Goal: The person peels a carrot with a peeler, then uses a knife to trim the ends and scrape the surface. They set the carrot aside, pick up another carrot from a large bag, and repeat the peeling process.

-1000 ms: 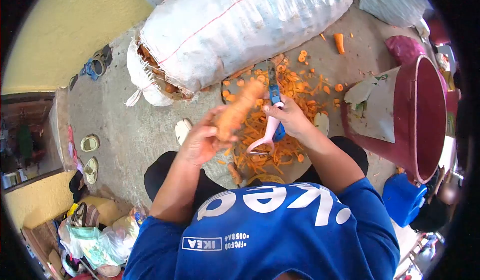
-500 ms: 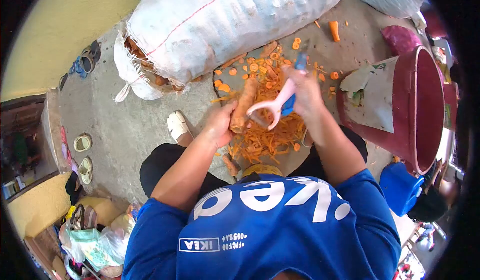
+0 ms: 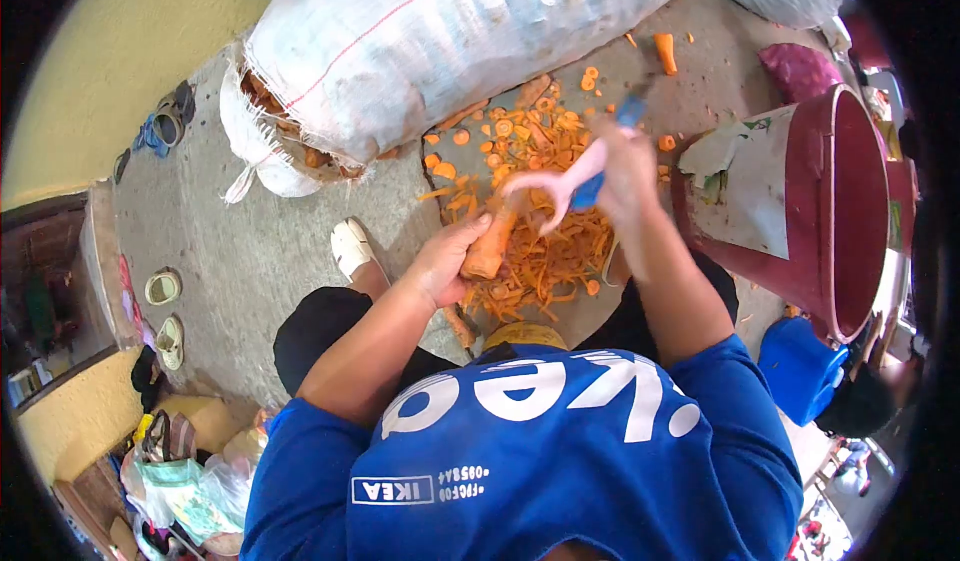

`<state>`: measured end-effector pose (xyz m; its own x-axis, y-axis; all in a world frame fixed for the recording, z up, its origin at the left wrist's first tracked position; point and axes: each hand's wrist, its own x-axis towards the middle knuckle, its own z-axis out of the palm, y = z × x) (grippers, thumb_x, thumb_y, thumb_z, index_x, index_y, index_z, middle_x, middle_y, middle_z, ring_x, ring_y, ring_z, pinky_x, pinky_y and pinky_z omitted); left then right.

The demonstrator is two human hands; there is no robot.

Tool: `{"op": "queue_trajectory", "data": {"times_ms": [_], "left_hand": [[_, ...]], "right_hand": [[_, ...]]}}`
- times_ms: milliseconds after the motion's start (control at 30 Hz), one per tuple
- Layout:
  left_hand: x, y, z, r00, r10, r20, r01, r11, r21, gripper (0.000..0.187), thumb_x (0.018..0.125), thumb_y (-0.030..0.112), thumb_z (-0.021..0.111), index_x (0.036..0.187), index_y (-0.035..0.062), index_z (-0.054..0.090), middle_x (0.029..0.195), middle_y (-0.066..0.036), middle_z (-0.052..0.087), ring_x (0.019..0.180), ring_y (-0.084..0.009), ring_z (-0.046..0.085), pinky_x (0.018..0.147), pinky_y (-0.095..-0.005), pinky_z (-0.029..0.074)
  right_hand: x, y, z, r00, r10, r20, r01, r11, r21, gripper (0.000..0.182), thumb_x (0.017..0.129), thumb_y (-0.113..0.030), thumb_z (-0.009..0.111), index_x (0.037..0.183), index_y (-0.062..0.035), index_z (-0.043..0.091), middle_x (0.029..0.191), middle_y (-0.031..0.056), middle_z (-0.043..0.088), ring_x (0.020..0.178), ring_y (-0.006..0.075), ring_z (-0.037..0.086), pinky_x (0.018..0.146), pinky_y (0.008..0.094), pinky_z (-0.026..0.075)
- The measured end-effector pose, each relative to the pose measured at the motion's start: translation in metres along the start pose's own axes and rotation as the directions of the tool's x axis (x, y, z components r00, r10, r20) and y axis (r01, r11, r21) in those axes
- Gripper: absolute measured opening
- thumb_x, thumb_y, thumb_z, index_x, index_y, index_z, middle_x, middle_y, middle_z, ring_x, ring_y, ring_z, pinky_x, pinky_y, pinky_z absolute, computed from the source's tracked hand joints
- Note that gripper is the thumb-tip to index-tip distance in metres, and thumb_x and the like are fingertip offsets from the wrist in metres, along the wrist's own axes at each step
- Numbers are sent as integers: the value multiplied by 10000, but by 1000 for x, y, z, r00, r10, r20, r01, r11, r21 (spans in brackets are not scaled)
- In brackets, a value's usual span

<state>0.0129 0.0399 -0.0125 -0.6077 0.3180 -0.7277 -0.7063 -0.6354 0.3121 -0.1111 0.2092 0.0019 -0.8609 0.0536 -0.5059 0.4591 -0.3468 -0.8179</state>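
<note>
My left hand [image 3: 446, 259] is wrapped round a carrot [image 3: 489, 251], held slanting over a heap of orange peelings [image 3: 545, 266]. In my right hand [image 3: 627, 173] are a pink peeler [image 3: 568, 179] and a blue-handled tool [image 3: 590, 191], whose far end is blurred. The peeler's forked head is at the upper part of the carrot. Carrot slices [image 3: 503, 129] lie among the shavings on the concrete floor.
A large white sack [image 3: 400, 51] lies beyond the heap, its open end at the left showing carrots. To the right are a tilted red bin [image 3: 800, 211] and a blue container [image 3: 800, 371]. Slippers [image 3: 170, 341] stand at the left.
The carrot now shows a smoother, brighter orange surface and lies at a different angle. My right hand has moved slightly up and right, and the peeler's head now overlaps the carrot's upper part.
</note>
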Motion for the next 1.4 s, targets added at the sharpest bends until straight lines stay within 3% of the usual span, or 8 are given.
{"op": "queue_trajectory", "data": {"times_ms": [133,233,300,333,533,800,933,1400], "left_hand": [[-3,0,21,998,9,-60,-14,996,-86,323,839,276,362,1005,11,440,831,-88,520,700,-167,528,596,-301,452],[2,-7,6,1000,24,17,-24,1000,20,332,834,283,376,1005,6,437,835,-98,517,704,-177,523,617,-311,449],[3,-9,-6,997,33,65,-40,994,105,336,829,281,389,1007,0,431,848,-105,510,701,-183,520,627,-313,448],[3,-8,-7,998,25,65,-29,997,73,338,828,284,389,1007,1,433,857,-103,512,711,-184,522,633,-313,448],[6,-4,1,998,-6,63,12,996,-91,361,821,305,396,1027,10,431,930,-87,517,809,-185,519,679,-318,446],[7,-4,-15,981,0,193,32,987,-159,361,822,314,383,1041,30,422,860,-101,509,772,-201,504,667,-333,443],[6,-4,-5,998,17,65,-13,998,-68,347,821,306,387,1033,33,425,838,-98,508,755,-194,508,639,-322,442],[3,-11,-1,1000,2,20,-3,999,52,348,814,292,416,1063,49,412,908,-94,521,774,-175,527,677,-306,439]], "right_hand": [[-38,29,18,949,69,308,-23,988,-151,128,682,-93,571,660,-86,446,540,-33,399,464,74,380,411,228,292],[10,25,0,995,83,-51,-86,995,-59,140,681,-87,569,635,-88,436,562,-6,411,457,98,377,406,260,306],[51,8,-29,955,-242,-174,192,946,-262,127,688,-54,525,621,-45,418,534,8,398,442,118,398,406,279,331],[45,-5,-26,954,-221,-205,216,975,-46,113,673,-32,521,623,-50,422,536,9,403,459,112,403,414,269,332],[-34,31,13,968,72,242,-59,996,-61,165,661,-66,586,604,-84,432,550,-11,418,455,96,395,401,254,313],[43,-3,-24,971,-161,-176,175,982,67,112,675,-95,569,705,-63,466,588,-4,407,494,107,402,443,250,312],[-5,11,1,994,-52,97,56,998,-33,111,661,-77,570,705,-67,468,590,-9,430,505,99,423,440,241,319],[10,-12,-6,980,-194,-44,195,980,28,131,667,-83,578,683,-68,448,593,-5,424,506,94,426,456,249,337]]}}
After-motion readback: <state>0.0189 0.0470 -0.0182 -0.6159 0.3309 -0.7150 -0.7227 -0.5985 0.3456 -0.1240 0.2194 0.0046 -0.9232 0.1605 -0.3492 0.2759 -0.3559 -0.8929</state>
